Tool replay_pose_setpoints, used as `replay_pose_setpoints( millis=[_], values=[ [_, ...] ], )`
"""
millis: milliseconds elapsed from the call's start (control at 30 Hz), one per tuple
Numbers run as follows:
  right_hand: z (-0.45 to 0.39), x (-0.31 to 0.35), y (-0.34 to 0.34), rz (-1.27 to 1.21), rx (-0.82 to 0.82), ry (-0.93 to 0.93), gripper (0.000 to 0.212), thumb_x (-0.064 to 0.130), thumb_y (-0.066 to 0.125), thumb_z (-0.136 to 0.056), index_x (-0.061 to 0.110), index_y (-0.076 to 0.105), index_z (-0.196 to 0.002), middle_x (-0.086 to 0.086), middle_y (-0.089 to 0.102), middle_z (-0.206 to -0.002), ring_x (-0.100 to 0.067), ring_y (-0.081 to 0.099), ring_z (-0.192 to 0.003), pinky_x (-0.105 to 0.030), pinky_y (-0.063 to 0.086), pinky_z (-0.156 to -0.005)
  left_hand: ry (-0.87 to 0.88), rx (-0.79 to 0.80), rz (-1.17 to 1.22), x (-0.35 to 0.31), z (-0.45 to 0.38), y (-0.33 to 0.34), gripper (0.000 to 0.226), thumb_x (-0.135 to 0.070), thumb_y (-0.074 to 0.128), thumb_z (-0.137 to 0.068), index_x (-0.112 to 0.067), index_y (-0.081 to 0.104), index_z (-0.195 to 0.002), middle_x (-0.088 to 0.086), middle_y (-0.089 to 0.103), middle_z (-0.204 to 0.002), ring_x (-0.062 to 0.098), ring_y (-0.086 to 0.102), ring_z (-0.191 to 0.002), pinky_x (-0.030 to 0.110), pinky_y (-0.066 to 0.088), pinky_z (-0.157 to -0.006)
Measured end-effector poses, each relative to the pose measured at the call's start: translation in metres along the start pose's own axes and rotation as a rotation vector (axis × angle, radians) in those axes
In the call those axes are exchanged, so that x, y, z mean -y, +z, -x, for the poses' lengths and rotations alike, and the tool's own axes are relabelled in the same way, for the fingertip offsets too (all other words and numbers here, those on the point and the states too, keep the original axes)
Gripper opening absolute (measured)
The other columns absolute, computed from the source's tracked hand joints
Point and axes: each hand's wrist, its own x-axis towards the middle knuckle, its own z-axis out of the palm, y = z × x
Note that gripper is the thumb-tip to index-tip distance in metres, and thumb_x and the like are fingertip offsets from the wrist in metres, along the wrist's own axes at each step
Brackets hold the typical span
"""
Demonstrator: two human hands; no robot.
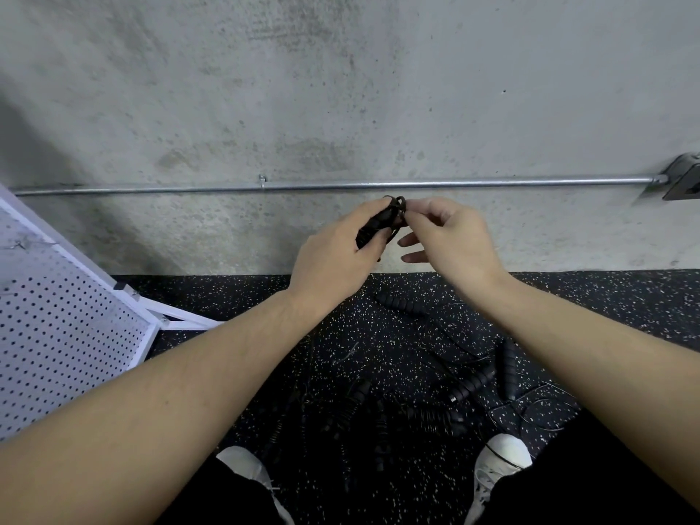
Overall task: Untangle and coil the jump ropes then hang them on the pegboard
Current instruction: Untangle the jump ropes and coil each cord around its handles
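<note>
The left hand (pixel 333 255) is clamping its grip round a black rope handle (pixel 373 229); the right hand (pixel 450 236), at three o'clock, is pinching the cord (pixel 398 206). More ropes (pixel 435 407) are lying on the floor (pixel 265 297).

We see a grey concrete wall (pixel 341 89) at the far side, a metal pipe (pixel 378 183) along it, speckled black floor (pixel 227 297), and white shoes (pixel 503 454) near us.

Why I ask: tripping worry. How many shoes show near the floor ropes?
2. One white shoe lower left of the tangled ropes, the other shoe lower right, cord across it. Trousers partly cover both.
</note>
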Motion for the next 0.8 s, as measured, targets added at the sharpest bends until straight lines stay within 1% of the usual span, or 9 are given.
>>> replay_pose_setpoints(
  millis=[100,200,300,367,433,500,633,700,800],
  values=[
    [-0.001,-0.002,0.001,-0.082,0.025,0.051,0.022,0.007,0.061,-0.099,0.012,0.073,-0.117,-0.003,0.075,-0.101,-0.003,0.063,-0.063,-0.03,0.062,-0.062,-0.029,0.018,0.024,0.005,-0.002,-0.001,0.04,-0.043,0.057,-0.102,-0.047,0.053,-0.141,-0.025,0.064,-0.098,0.0,0.062,-0.091,0.029,0.054,-0.088],
    [-0.009,0.002,-0.005,-0.158,0.056,0.15,0.014,0.007,0.071,-0.092,0.008,0.075,-0.106,-0.013,0.072,-0.093,-0.003,0.058,-0.056,-0.025,0.058,-0.058,-0.045,0.067,0.112,0.007,-0.004,0.002,0.04,-0.041,0.058,-0.101,-0.047,0.054,-0.14,-0.027,0.065,-0.11,-0.003,0.062,-0.102,0.025,0.05,-0.096],
    [-0.013,0.007,-0.012,-0.291,0.149,0.269,0.016,0.002,0.073,-0.089,0.01,0.061,-0.097,0.0,0.064,-0.07,-0.006,0.052,-0.051,-0.022,0.053,-0.051,-0.034,0.11,0.22,0.01,-0.004,0.006,0.039,-0.037,0.061,-0.101,-0.048,0.056,-0.138,-0.029,0.063,-0.124,-0.005,0.059,-0.116,0.023,0.045,-0.103],
    [-0.015,0.009,-0.015,-0.369,0.199,0.335,0.029,-0.001,0.07,-0.089,0.018,0.05,-0.093,0.006,0.059,-0.058,-0.007,0.047,-0.048,-0.02,0.05,-0.046,-0.033,0.128,0.306,0.01,-0.003,0.007,0.037,-0.031,0.062,-0.1,-0.053,0.058,-0.13,-0.028,0.066,-0.12,-0.01,0.059,-0.113,0.015,0.044,-0.099],
    [-0.018,0.009,-0.019,-0.382,0.227,0.365,0.036,-0.003,0.069,-0.089,0.022,0.043,-0.091,0.007,0.056,-0.056,-0.007,0.044,-0.046,-0.02,0.047,-0.043,-0.048,0.151,0.373,0.007,-0.003,0.005,0.038,-0.026,0.063,-0.1,-0.058,0.057,-0.119,-0.026,0.068,-0.112,-0.013,0.06,-0.107,0.005,0.043,-0.09],
    [-0.019,0.01,-0.023,-0.295,0.224,0.335,0.037,-0.002,0.07,-0.088,0.021,0.042,-0.095,0.003,0.055,-0.061,-0.009,0.045,-0.047,-0.022,0.048,-0.045,-0.05,0.156,0.396,0.003,-0.002,0.004,0.038,-0.025,0.064,-0.1,-0.059,0.056,-0.116,-0.023,0.069,-0.111,-0.012,0.062,-0.105,0.004,0.045,-0.086],
    [-0.019,0.013,-0.024,-0.085,0.211,0.166,0.04,-0.002,0.072,-0.088,0.021,0.043,-0.103,-0.001,0.053,-0.071,-0.01,0.049,-0.051,-0.027,0.052,-0.054,-0.056,0.163,0.401,0.002,-0.003,0.005,0.037,-0.027,0.064,-0.1,-0.058,0.057,-0.119,-0.017,0.07,-0.111,-0.007,0.068,-0.094,0.011,0.052,-0.08],
    [-0.019,0.012,-0.024,-0.05,0.205,0.111,0.039,-0.004,0.07,-0.089,0.021,0.043,-0.1,0.0,0.05,-0.067,-0.01,0.047,-0.05,-0.027,0.051,-0.055,-0.047,0.164,0.361,0.002,-0.005,0.006,0.036,-0.029,0.064,-0.099,-0.055,0.059,-0.125,-0.018,0.07,-0.113,-0.008,0.066,-0.098,0.014,0.052,-0.086],
    [-0.018,0.009,-0.019,0.031,0.168,0.09,0.035,-0.003,0.068,-0.089,0.021,0.044,-0.095,0.001,0.047,-0.066,-0.01,0.046,-0.049,-0.035,0.049,-0.061,-0.029,0.189,0.23,0.002,-0.005,0.007,0.037,-0.036,0.062,-0.099,-0.048,0.059,-0.134,-0.022,0.069,-0.12,-0.007,0.063,-0.108,0.023,0.051,-0.098]
  ],
)
